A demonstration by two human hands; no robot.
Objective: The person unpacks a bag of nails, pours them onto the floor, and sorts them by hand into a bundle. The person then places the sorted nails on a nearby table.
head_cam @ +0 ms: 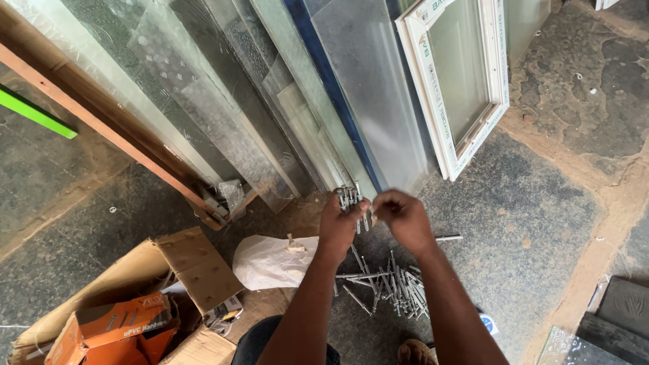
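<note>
- Clenched L hand (341,223) grips a bundle of metal bolts (351,198), heads poking up out of the fist at 12 o'clock.
- R hand (404,217) just beside it at 3 o'clock, fingertips (378,205) pinched together near the bundle; can't tell if they nip a bolt.
- Loose pile of bolts (392,284) lies on the floor at 6 o'clock of the hands, between the forearms; long, thin, grey, shiny, criss-crossed.
- One stray bolt (447,238) lies apart, at 3 o'clock of the R hand.
- White plastic bag (270,262) crumpled at 9 o'clock of the pile, just beside it.
- Torn cardboard box (182,267) at 8 o'clock, flaps open, w/ orange cartons (115,321) inside.
- Glass sheets (257,94) lean in a stack at 12 o'clock, lower edges on the floor close above the hands; some frosted, some patterned, some clear.
- White window frame (466,81) leans at 1 o'clock, smooth plastic, bottom corner on the floor.
- Wooden batten (101,122) runs diagonally at 10 o'clock.
- Floor (527,223) is rough dark stone w/ sandy dust; the bare patch at 3 o'clock gives the most open room.
- Sandalled foot (414,353) at 6 o'clock, low edge of view.
</note>
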